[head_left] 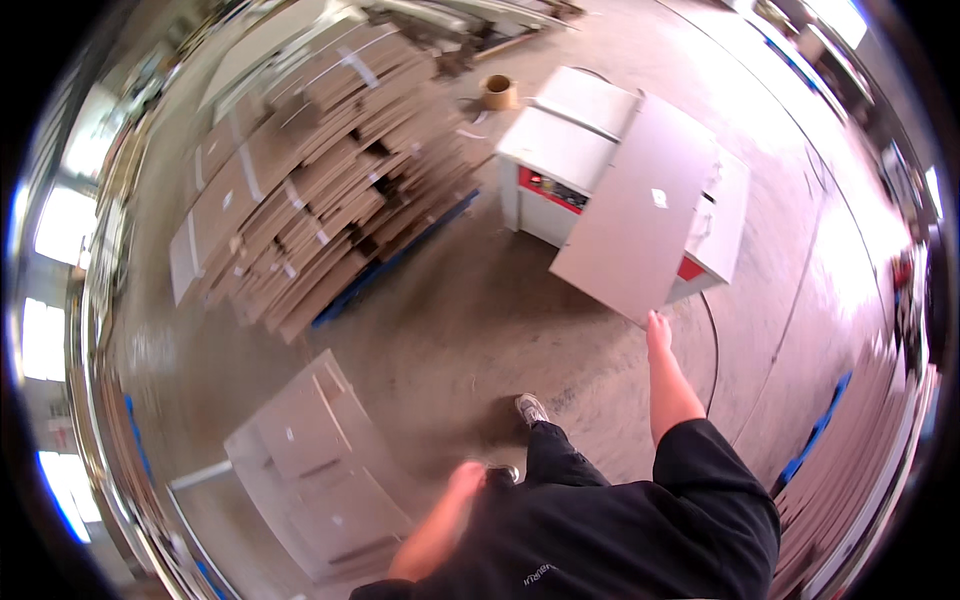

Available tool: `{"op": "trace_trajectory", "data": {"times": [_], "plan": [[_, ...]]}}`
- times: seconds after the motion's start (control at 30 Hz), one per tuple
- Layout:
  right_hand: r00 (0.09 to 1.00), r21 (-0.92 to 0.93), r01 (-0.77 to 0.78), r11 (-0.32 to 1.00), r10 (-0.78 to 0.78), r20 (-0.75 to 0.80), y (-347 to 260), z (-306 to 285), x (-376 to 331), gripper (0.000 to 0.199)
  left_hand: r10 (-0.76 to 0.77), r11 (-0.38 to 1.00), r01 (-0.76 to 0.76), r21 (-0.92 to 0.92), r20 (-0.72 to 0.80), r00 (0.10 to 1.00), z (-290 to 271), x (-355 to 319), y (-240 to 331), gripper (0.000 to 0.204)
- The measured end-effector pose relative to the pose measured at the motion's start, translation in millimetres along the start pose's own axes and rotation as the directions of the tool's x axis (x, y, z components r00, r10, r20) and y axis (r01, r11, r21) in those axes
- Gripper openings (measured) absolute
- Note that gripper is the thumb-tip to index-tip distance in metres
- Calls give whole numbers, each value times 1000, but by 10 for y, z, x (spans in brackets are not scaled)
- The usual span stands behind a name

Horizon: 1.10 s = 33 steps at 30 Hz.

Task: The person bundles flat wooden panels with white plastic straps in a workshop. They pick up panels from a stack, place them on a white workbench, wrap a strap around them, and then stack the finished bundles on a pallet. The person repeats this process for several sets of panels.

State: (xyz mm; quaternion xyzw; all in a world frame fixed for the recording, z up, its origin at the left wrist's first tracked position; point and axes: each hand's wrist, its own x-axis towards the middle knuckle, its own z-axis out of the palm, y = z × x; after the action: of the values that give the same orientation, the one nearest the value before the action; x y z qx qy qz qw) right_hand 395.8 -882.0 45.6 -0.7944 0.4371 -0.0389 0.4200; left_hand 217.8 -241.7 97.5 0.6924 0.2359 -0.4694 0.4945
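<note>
head view: right hand [658, 332] grips grey board [635, 210] edge; left hand [466, 476] blurred, grip unclear, holding nothing visible.

Pale grey-brown board [632, 205] on a white machine [560, 150] with red panel, brown cardboard stack [320, 170], black sleeves

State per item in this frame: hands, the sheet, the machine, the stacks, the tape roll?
right hand: stretched out, fingers at the near edge of the grey sheet; grip unclear
left hand: blurred, low by the hip, appears empty
grey sheet: flat, lying tilted across the machine top, overhanging it
white machine: standing on the floor, partly covered by the sheet
cardboard stack: flattened pieces piled on a blue pallet
tape roll: on the floor
grey panels: stacked flat
</note>
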Motion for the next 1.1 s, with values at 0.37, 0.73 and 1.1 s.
{"op": "trace_trajectory", "data": {"times": [0.37, 0.73, 1.1], "plan": [[204, -287, 802, 524, 211, 956, -444, 1650, -3527, 28, -369, 610, -117, -784, -411, 833, -167, -1138, -2368, 26], [337, -416, 674, 611, 246, 909, -1468, 2478, -5167, 27, -714, -488, -659, -572, -173, 679, 1022, -1055, -5483, 43], [-48, -82, 953, 293, 410, 911, -928, 2484, -6876, 33, -994, -108, -168, -980, 104, 31, 312, -1338, -7173, 107]]}}
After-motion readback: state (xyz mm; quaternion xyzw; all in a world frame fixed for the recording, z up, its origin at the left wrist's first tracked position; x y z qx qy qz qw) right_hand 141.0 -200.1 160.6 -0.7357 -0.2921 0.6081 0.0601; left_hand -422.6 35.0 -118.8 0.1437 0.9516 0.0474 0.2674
